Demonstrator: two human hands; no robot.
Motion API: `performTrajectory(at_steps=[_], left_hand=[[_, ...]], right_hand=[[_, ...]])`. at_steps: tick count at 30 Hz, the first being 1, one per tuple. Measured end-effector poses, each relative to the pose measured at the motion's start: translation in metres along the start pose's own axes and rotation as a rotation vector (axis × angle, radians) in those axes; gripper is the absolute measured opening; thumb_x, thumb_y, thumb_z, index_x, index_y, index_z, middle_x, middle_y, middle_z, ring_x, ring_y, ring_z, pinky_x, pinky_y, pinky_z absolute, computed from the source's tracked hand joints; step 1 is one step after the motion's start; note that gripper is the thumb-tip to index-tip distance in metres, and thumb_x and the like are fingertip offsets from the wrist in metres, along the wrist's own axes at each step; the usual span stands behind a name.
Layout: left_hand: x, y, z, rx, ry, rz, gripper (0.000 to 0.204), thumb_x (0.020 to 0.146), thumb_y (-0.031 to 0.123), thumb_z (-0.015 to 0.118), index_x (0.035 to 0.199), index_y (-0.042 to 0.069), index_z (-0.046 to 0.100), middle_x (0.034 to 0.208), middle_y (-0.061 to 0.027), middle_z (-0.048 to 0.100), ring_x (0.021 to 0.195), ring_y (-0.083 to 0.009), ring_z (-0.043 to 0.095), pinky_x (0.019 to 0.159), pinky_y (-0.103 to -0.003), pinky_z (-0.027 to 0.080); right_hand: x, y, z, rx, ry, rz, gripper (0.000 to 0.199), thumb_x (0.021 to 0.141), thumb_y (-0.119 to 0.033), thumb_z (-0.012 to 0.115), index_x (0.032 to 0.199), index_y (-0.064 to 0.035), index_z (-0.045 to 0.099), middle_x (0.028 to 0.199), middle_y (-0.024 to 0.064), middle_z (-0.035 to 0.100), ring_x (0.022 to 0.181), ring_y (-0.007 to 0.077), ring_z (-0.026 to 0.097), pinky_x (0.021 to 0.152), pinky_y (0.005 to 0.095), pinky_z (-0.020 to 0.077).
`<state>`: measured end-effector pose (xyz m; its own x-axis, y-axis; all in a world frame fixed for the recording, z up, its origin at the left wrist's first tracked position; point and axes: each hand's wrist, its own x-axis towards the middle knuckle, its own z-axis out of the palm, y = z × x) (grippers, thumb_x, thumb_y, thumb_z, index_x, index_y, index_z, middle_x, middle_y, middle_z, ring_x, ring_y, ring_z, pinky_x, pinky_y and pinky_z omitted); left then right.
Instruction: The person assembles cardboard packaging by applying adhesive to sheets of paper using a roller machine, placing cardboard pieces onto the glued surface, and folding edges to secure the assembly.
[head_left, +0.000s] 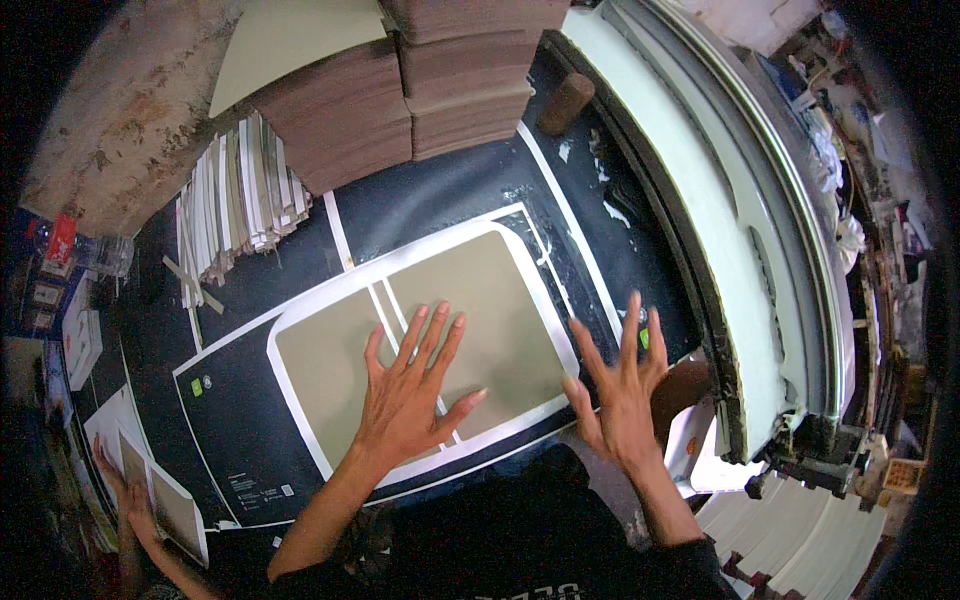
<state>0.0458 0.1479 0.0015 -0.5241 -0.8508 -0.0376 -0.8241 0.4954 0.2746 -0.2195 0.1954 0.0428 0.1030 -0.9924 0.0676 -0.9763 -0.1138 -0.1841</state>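
Two beige-grey boards (490, 310) lie side by side on a white sheet with rounded corners (300, 425), with a narrow strip (385, 305) between them. My left hand (408, 395) rests flat over the strip and the inner parts of both boards, its fingers spread and nothing in it. Beside the right-hand board my right hand (622, 400) is held with fingers apart, also holding nothing. Its thumb is near the white sheet's right edge; whether it touches cannot be told. Beneath is a black printed sheet (235, 425) with white border lines.
Tall stacks of brown board (340, 110) stand at the back. Left of them lies a pile of narrow strips (240, 195). A brown block (566, 104) sits near a long white machine bed with rollers (690, 180) on the right. Another person's hands (130, 500) handle a similar board at far left.
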Motion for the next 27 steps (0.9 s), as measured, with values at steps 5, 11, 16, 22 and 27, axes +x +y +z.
performTrajectory(at_steps=[5,11,16,22,27], left_hand=[[-0.002,-0.004,-0.001,-0.038,-0.002,-0.004,0.086,0.097,0.065,0.046,0.161,0.012,0.027,0.167,-0.0125,0.023,0.155,-0.0302,0.021,0.118,-0.066,0.01],[-0.007,-0.011,0.007,-0.138,0.076,0.034,0.083,0.098,0.063,0.044,0.16,0.009,0.028,0.167,-0.0129,0.025,0.155,-0.0291,0.022,0.12,-0.062,0.012],[-0.028,-0.022,0.004,-0.38,0.395,0.018,0.069,0.096,0.047,0.059,0.149,0.006,0.046,0.159,-0.015,0.04,0.148,-0.0303,0.036,0.115,-0.063,0.021],[-0.074,-0.03,0.01,-0.258,0.445,-0.436,0.057,0.099,0.038,0.057,0.141,0.001,0.051,0.154,-0.0223,0.043,0.146,-0.0378,0.035,0.117,-0.061,0.021],[-0.072,-0.02,0.016,-0.256,0.306,-0.411,0.064,0.105,0.042,0.043,0.146,-0.007,0.043,0.154,-0.0281,0.04,0.151,-0.0409,0.024,0.124,-0.059,0.007]], right_hand=[[0.102,0.01,0.034,-0.038,0.096,-0.202,0.05,0.103,-0.046,0.049,0.149,-0.0277,0.052,0.169,0.0248,0.007,0.153,0.0459,0.007,0.12,0.0597,0.0066],[0.146,0.011,0.051,-0.162,0.094,-0.33,0.047,0.106,-0.041,0.043,0.148,-0.0258,0.055,0.17,0.0191,0.007,0.154,0.0454,0.006,0.121,0.0571,0.0073],[0.165,-0.064,0.045,-0.069,0.141,-0.399,0.047,0.105,-0.039,0.046,0.151,-0.0304,0.051,0.17,0.0186,0.008,0.154,0.0454,0.008,0.122,0.0582,0.0072],[0.164,-0.174,0.067,0.162,-0.07,-0.833,0.045,0.104,-0.043,0.047,0.146,-0.0291,0.056,0.17,0.0202,0.009,0.154,0.0464,0.007,0.122,0.0598,0.0049],[0.171,-0.212,0.081,0.081,-0.132,-0.922,0.05,0.106,-0.048,0.039,0.148,-0.0254,0.055,0.17,0.0215,0.006,0.155,0.0441,0.002,0.121,0.0601,0.0015]])
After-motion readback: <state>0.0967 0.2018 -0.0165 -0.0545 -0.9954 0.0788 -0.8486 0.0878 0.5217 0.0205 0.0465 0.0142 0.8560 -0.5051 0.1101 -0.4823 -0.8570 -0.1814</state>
